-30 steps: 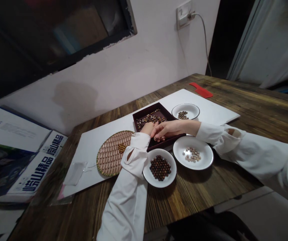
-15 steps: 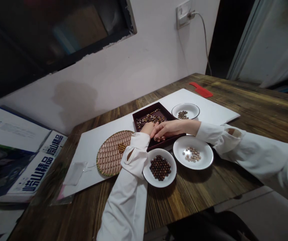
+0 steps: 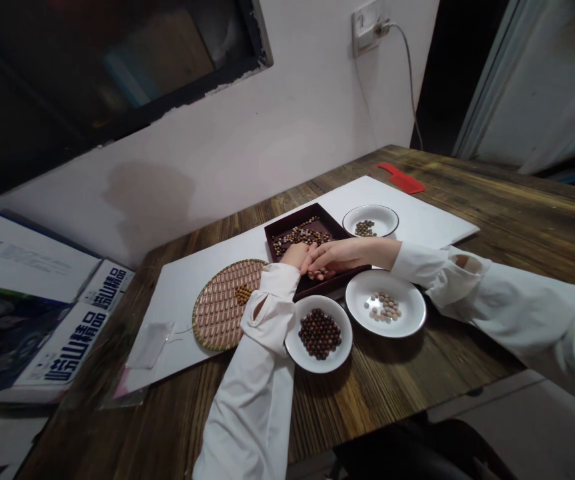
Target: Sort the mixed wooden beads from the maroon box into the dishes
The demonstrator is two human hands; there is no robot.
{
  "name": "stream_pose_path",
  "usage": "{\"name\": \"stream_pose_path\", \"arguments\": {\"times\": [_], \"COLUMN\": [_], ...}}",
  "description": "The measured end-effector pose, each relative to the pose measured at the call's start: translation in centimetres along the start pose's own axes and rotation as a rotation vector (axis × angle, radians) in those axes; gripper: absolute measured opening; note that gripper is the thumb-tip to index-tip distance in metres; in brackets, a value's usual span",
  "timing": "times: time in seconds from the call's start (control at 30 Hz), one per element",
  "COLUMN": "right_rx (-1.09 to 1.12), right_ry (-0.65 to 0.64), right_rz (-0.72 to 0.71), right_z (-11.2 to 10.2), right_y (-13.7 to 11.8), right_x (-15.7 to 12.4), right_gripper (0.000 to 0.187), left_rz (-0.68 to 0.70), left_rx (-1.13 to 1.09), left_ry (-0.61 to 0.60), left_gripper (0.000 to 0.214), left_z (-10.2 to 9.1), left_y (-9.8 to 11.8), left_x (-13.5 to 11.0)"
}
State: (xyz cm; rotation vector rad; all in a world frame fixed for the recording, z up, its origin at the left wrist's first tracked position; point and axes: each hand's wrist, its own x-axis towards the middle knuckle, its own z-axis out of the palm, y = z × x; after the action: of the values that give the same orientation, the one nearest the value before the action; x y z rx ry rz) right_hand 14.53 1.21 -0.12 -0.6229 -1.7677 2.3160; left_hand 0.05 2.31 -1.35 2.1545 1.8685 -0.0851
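1. left hand (image 3: 295, 255) and right hand (image 3: 335, 259) are together, touching at the fingers, low over the tray. can't tell if either one is actually gripping anything.
2. the beads (image 3: 300, 235) are loose in a square, dark maroon tray (image 3: 340, 279) with smooth, low walls. they're round, a brown and tan mix, and a few sit right by the right fingertips.
3. three round white plates sit close by. the front plate (image 3: 292, 348) has dark brown beads (image 3: 320, 333), the right plate (image 3: 385, 328) has pale pinkish ones (image 3: 383, 307), and the far, smaller plate (image 3: 370, 212) has greyish brown ones (image 3: 365, 229).
4. left of the tray is a round woven tray (image 3: 217, 313) with a ribbed texture and a little heap of golden beads (image 3: 242, 294). the left sleeve (image 3: 262, 400), white and smooth, overlaps its edge.
5. most of this sits on a flat white board (image 3: 407, 213) on a rough-grained wooden table (image 3: 467, 320), with a flat red piece (image 3: 401, 179) past the board's far edge.
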Motion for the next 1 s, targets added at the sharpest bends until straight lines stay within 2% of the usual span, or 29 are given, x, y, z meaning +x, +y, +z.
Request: {"name": "stream_pose_path", "arguments": {"times": [0.4,0.5,0.73,1.0], "right_rx": [-0.001,-0.015,-0.031,0.026], "right_ry": [-0.053,-0.083,-0.104,-0.122], "right_rz": [0.019,0.007,-0.005,0.007], "right_z": [-1.0,-1.3,-0.8,-1.2], "right_y": [0.5,0.9,0.6,0.9], "right_x": [0.6,0.8,0.3,0.6], "right_gripper": [0.029,0.025,0.020,0.020], "left_rz": [-0.019,-0.017,0.016,-0.021], "left_rx": [-0.027,-0.043,-0.045,-0.024], "left_ry": [-0.005,-0.012,-0.003,0.034], "left_gripper": [0.052,0.053,0.054,0.053], "left_z": [-0.1,-0.1,-0.2,-0.1], "left_y": [0.1,0.1,0.4,0.5], "left_x": [-0.2,-0.1,-0.7,-0.6]}}
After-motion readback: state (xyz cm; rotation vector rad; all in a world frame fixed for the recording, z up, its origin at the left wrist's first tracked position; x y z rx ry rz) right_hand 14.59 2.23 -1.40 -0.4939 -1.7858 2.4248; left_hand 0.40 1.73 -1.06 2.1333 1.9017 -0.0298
